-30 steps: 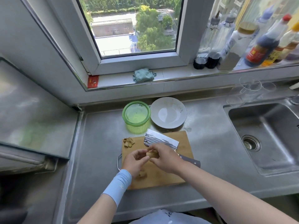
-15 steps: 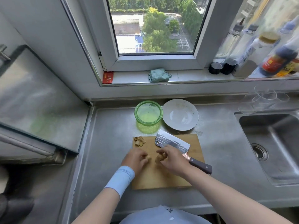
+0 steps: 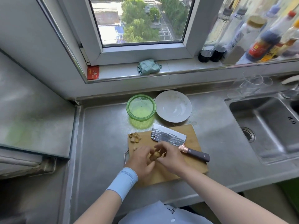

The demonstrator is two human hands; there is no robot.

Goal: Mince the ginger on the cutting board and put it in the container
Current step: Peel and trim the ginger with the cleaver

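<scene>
A knob of ginger point(image 3: 155, 155) is held between both hands above the wooden cutting board point(image 3: 192, 135). My left hand point(image 3: 142, 162), with a light blue wrist sleeve, grips it from the left. My right hand point(image 3: 169, 156) pinches it from the right. A small pile of ginger scraps point(image 3: 135, 137) lies at the board's far left corner. A cleaver point(image 3: 168, 136) lies flat on the board behind my hands, its dark handle pointing right. The empty green container point(image 3: 141, 107) stands just behind the board.
A white plate point(image 3: 173, 106) sits right of the green container. A steel sink point(image 3: 265, 126) is at the right, with clear glassware point(image 3: 252, 84) behind it. Bottles point(image 3: 265, 39) and a green cloth point(image 3: 148, 66) rest on the windowsill. A raised steel surface point(image 3: 32, 113) is at left.
My hands parted slightly half a second ago and have closed on the ginger piece again. The cleaver stays flat on the board. The camera view shifted a little.
</scene>
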